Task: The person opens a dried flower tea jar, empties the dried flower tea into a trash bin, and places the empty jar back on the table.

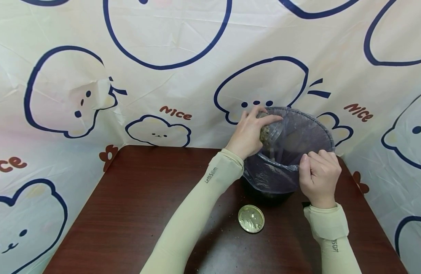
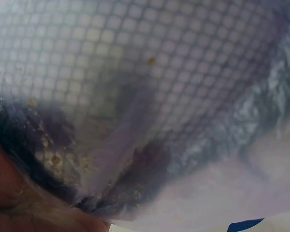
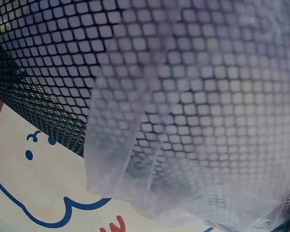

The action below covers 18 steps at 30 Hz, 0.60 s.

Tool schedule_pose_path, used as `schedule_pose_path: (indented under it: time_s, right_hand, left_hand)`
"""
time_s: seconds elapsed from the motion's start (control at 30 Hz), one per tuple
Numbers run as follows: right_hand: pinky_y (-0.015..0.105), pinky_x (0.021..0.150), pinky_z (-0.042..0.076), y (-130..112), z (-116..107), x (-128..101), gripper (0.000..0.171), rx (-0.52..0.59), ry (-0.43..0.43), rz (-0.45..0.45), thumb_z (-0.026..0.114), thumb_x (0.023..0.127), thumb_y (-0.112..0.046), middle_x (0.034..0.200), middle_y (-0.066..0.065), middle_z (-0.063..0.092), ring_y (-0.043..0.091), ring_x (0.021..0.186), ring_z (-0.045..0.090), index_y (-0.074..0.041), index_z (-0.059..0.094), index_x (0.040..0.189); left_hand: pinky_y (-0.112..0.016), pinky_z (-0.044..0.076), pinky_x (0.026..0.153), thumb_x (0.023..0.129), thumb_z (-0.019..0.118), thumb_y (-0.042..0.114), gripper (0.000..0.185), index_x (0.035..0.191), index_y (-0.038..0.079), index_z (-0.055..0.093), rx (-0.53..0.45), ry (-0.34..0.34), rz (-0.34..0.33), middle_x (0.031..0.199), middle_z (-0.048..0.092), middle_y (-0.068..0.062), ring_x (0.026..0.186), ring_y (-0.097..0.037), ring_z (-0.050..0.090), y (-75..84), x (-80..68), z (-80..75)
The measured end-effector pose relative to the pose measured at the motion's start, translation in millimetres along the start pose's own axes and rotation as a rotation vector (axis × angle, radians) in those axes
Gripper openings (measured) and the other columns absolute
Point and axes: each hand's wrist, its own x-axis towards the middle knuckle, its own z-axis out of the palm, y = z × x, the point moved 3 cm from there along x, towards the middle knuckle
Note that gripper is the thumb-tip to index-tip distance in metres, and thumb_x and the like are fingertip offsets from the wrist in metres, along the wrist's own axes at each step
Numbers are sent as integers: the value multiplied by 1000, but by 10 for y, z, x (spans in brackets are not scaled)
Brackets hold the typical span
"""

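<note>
Head view shows the left hand (image 1: 247, 133) curled round a small clear plastic jar (image 1: 270, 131) holding a brownish grainy filling, tipped with its mouth down and inward over the black wire-mesh waste basket (image 1: 313, 127). The basket is lined with a thin translucent plastic bag (image 1: 275, 173), whose top is folded over the rim and hangs down the near side. It is tilted toward the person and sits at the far right part of the dark brown wooden worktop (image 1: 145, 205). The right hand (image 1: 319, 175) pinches the near edge of the bag and rim, fingers curled over it, just right of the jar. A round pale gold metal lid (image 1: 251, 218) lies flat on the worktop in front of the basket, between the two forearms and apart from both hands. Both arms wear cream sleeves (image 1: 196, 213). Behind the worktop hangs a white cloth backdrop (image 1: 162, 76) printed with blue-outlined cartoon figures.

Left wrist view looks into the lined mesh (image 2: 135, 58), with brownish crumbs (image 2: 53, 157) stuck to the film near the bottom. Right wrist view shows the mesh wall (image 3: 193, 96) close up with the bag film (image 3: 121, 164) draped over it.
</note>
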Motion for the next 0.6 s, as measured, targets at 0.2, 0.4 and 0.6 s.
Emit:
schedule_pose_path:
  time_s: [0.2, 0.4, 0.6]
  right_hand:
    - [32, 63, 14, -10, -2, 4, 54, 1, 2, 0, 46, 97, -20, 49, 1, 23, 22, 52, 18, -13, 30, 45]
    - [32, 62, 15, -18, -1, 9, 54, 1, 7, 1, 46, 96, -19, 49, 1, 23, 22, 51, 18, -12, 31, 45]
    - [32, 63, 15, 8, 0, -8, 52, 5, 0, 3, 47, 95, -17, 49, 1, 23, 22, 51, 19, -12, 31, 45]
  left_hand:
    - [-28, 50, 76, 82, 71, -14, 87, 145, 45, 57, -7, -2, -9, 156, 35, 2, 124, -23, 41, 0, -3, 4]
    - [-27, 49, 75, 82, 72, -14, 88, 145, 45, 56, -7, -9, -16, 158, 34, 2, 127, -24, 40, -6, -3, 3]
    - [-27, 50, 76, 82, 73, -13, 87, 144, 45, 57, -15, -6, -15, 158, 34, 2, 128, -24, 40, -5, -3, 7]
